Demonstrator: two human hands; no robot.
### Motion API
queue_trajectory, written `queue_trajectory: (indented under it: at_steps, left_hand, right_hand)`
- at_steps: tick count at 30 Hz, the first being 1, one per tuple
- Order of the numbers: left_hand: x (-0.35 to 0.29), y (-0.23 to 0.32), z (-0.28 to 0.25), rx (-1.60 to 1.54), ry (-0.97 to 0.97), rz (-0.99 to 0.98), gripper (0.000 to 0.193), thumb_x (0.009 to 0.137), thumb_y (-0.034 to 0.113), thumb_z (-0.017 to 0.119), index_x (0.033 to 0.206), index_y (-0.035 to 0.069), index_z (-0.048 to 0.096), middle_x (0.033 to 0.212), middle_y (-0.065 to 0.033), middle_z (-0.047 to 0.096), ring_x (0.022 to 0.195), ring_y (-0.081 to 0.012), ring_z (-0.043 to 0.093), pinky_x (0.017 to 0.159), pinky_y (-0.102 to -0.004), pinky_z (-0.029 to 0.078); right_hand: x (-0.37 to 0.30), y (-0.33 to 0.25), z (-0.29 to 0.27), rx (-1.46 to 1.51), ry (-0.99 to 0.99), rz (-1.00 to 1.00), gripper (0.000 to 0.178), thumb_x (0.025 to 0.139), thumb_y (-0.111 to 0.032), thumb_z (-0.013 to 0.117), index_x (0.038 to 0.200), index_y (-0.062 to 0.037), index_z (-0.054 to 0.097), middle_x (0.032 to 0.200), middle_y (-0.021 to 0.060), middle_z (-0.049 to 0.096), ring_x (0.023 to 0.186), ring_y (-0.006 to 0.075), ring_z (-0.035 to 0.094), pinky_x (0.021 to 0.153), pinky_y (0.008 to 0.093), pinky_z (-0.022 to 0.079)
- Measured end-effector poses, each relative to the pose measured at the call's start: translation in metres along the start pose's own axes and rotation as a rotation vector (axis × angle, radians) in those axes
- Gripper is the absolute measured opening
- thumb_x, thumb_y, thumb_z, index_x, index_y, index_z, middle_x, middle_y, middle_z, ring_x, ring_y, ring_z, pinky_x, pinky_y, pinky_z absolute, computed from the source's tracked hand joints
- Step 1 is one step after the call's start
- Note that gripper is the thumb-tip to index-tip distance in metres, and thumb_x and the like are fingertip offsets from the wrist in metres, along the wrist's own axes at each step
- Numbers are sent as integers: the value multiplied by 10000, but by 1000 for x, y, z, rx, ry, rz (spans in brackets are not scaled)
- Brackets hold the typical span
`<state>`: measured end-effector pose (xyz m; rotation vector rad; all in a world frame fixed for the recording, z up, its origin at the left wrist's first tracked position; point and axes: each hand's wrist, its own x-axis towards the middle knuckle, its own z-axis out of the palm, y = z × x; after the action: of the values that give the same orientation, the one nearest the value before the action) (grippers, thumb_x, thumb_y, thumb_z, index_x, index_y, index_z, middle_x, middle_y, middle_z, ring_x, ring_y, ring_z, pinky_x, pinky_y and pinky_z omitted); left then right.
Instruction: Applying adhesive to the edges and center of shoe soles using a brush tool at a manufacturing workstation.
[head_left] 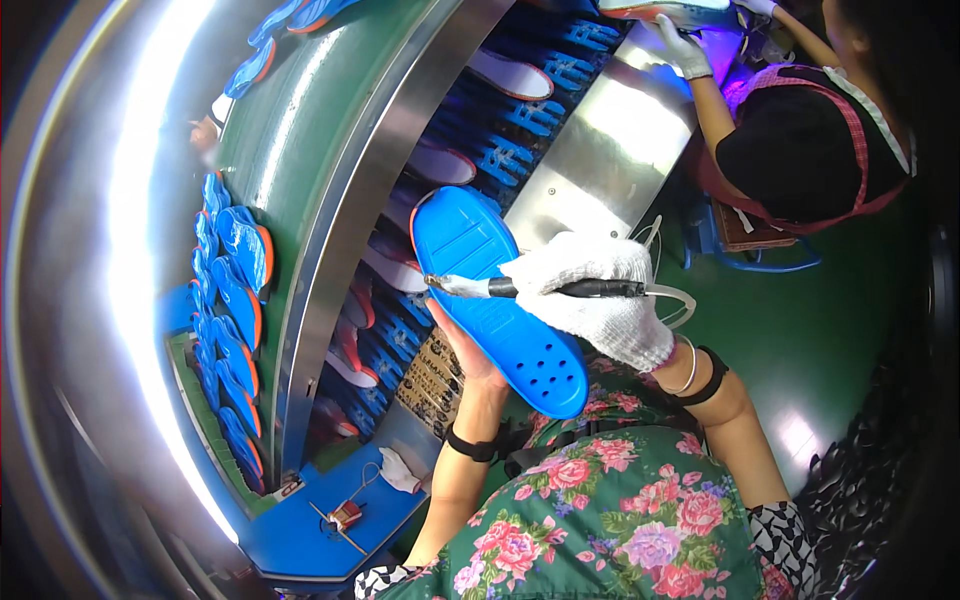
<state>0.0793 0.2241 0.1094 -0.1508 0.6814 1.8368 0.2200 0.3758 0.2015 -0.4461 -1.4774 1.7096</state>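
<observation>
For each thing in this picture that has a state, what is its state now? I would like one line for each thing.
Blue rubber shoe sole: held up, underside facing the camera, tilted.
Left hand: bare, grip closed under the sole.
Right hand: in a white knit glove, grip closed on the tool.
Black pen-shaped tool with a cord: held level, tip touching the sole's edge.
Blue soles with orange rims: lying in a row beside the green belt.
</observation>
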Motion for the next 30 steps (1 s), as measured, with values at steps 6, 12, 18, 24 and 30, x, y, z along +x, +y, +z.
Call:
queue_trajectory:
  at_steps: [6, 12, 18, 24, 30]
  left_hand:
    - [-2, -16, 50, 207, 82, 127, 1004, 925, 865, 302, 1637, 159, 260, 1646, -93, 364, 1467, -329, 392, 1222, -504, 318]
    - [-20, -31, 56, 339, 69, 174, 1045, 911, 885, 279, 1644, 141, 229, 1660, -88, 330, 1490, -329, 354, 1244, -494, 273]
    - [-22, -33, 38, 391, 92, 166, 1070, 888, 909, 265, 1641, 150, 231, 1646, -76, 352, 1477, -302, 375, 1242, -478, 279]
    - [-20, -33, 41, 376, 24, 191, 1047, 903, 892, 271, 1634, 144, 241, 1629, -87, 372, 1456, -301, 396, 1225, -481, 322]
    - [-7, -32, -20, 335, 25, 203, 1009, 932, 864, 285, 1623, 132, 234, 1616, -83, 368, 1441, -304, 413, 1225, -473, 322]
  right_hand:
    - [-7, 20, -10, -341, -101, -224, 225, 780, -59, 783, 1004, -43, 787, 1040, 137, 780, 875, 250, 740, 768, 387, 566]
    - [7, -4, 8, -640, -115, -570, 307, 812, -143, 740, 1108, -64, 766, 1135, 125, 761, 960, 289, 721, 817, 428, 552]
    - [-15, 4, 27, -518, -218, -557, 282, 812, -48, 766, 1093, -29, 752, 1126, 144, 754, 1021, 299, 724, 844, 408, 567]
    - [1, -12, 7, -605, -92, -604, 282, 807, -65, 742, 1088, -52, 769, 1124, 122, 757, 995, 270, 721, 854, 386, 568]
    - [-16, -7, 20, -452, -240, -547, 278, 831, -58, 753, 1108, -75, 768, 1113, 112, 755, 982, 256, 713, 849, 385, 562]
